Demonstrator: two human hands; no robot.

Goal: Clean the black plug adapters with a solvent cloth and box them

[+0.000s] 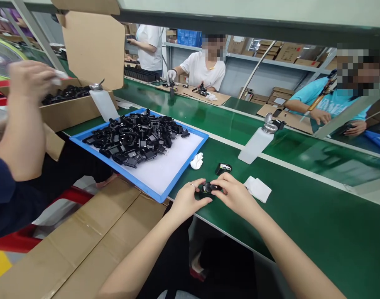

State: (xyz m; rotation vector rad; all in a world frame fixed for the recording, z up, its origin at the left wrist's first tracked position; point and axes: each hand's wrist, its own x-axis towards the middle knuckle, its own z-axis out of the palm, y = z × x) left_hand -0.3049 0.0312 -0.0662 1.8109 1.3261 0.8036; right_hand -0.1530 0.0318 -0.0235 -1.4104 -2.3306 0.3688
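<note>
Left hand (186,201) and right hand (236,195) pinch a black power plug (210,189) low over a green workbench (314,211).

The fingers of both hands are together, clamped on the plug from either side, and a ring (193,185) shows on the left hand. Just ahead lies a second black plug (223,168) with a shiny patch, any marking on it too small to read. A crumpled white cloth (196,161) sits near it, and a folded white wipe (257,189) lies beside the right hand. To the left, a blue tray (152,181) holds a heap of black plugs (133,139). Beyond the wipe stands a white pump bottle (255,141). Further left, a co-worker's hand (30,81) holds a white rag (60,77) above a cardboard box (68,114).
</note>
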